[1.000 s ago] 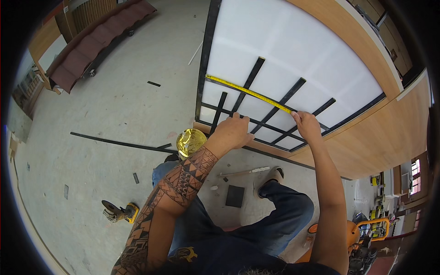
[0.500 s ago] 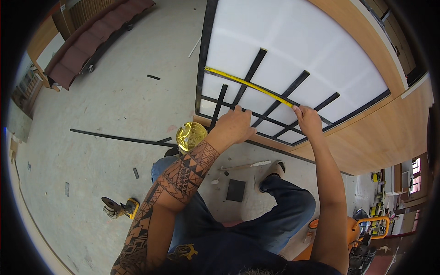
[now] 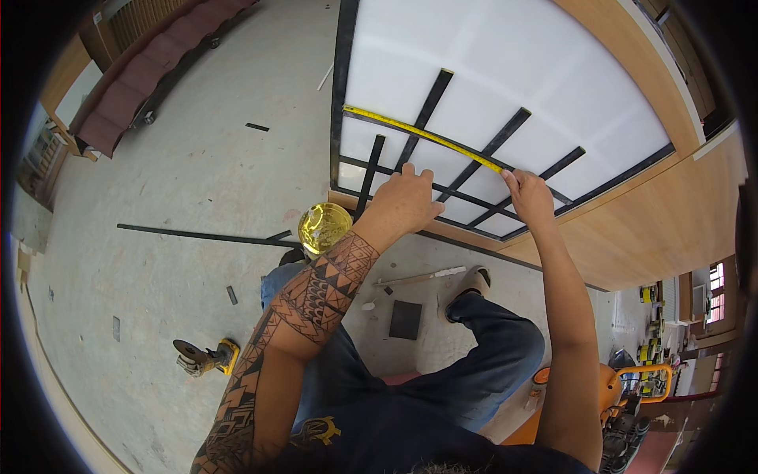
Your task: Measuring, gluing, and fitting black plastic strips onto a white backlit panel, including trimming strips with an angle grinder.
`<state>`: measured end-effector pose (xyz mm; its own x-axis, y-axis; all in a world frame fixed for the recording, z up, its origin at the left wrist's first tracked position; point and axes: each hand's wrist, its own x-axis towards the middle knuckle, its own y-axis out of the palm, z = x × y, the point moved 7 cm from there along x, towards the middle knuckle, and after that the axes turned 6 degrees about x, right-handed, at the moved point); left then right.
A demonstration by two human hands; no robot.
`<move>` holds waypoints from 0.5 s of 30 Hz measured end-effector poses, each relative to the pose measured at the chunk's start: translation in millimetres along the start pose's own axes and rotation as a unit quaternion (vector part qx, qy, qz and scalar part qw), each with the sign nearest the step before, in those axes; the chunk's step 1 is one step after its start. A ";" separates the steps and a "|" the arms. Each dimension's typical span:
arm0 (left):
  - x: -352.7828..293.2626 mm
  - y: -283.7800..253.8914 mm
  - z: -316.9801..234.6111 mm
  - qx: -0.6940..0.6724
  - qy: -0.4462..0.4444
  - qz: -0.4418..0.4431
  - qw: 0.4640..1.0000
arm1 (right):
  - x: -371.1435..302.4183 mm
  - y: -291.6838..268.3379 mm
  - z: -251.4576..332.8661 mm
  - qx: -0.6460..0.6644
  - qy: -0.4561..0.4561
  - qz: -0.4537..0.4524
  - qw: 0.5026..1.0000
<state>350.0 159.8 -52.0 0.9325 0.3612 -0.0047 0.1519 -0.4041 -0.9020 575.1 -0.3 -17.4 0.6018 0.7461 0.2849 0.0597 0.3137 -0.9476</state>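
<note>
Yellow tape (image 3: 427, 135) is pinched in our right hand (image 3: 530, 196); left hand (image 3: 407, 201), hold unclear. Nearby, black strips (image 3: 433, 99) already cross; beyond, white panel (image 3: 489, 63) looks stripless.

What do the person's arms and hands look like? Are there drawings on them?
Yes, on one! The left arm has a big tattoo of triangles, zigzags and bands, stopping near the wrist. The right arm shows no drawings. Neither the left hand nor the right hand wears a glove, and no watch shows. The shirt is dark, and both forearms are uncovered.
</note>
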 end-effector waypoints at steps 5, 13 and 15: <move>1.6 1.7 -3.2 -0.003 0.003 -0.005 1.000 | 0.1 -1.3 5.6 0.006 -0.005 -0.009 1.000; 7.4 -3.3 -5.7 -0.014 -0.007 -0.014 1.000 | 1.1 -1.3 4.2 0.011 0.008 -0.008 1.000; 7.1 -7.7 -6.8 -0.017 -0.013 -0.019 1.000 | 0.5 -1.0 2.2 0.012 0.003 -0.011 1.000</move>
<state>357.7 159.8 -42.2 0.9169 0.3986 0.0186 0.1995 -0.4175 -0.8865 573.6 1.0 -16.0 0.6048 0.7356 0.3051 0.0546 0.3440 -0.9374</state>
